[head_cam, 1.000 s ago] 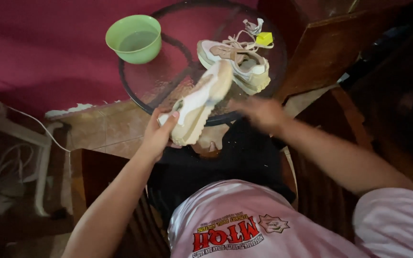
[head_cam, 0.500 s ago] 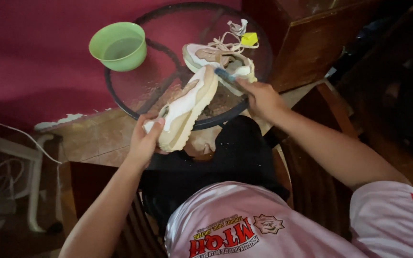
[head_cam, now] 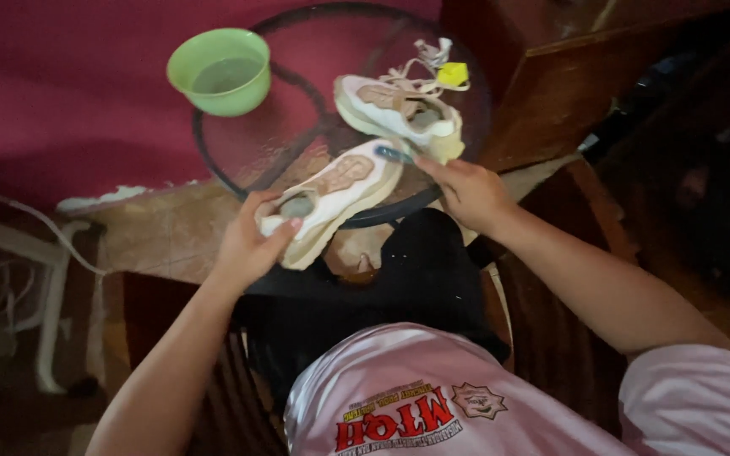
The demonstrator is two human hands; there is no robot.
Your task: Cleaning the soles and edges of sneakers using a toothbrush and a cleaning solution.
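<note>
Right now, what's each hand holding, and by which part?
Left hand grips the cream sneaker at its heel end. Right hand holds a small brush against the sneaker's toe; grip point hidden.

A home, likely a living room or porch: round glass table (head_cam: 297, 152), dark wooden furniture (head_cam: 568, 93), magenta wall (head_cam: 61, 84), worn tile floor (head_cam: 154, 236), white cords (head_cam: 10, 279), green bowl (head_cam: 220, 71), shoes (head_cam: 394, 114) out for cleaning.

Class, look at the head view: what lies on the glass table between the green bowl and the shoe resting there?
Only bare glass of the round table lies between the green bowl and the resting shoe, seen in the head view.
</note>
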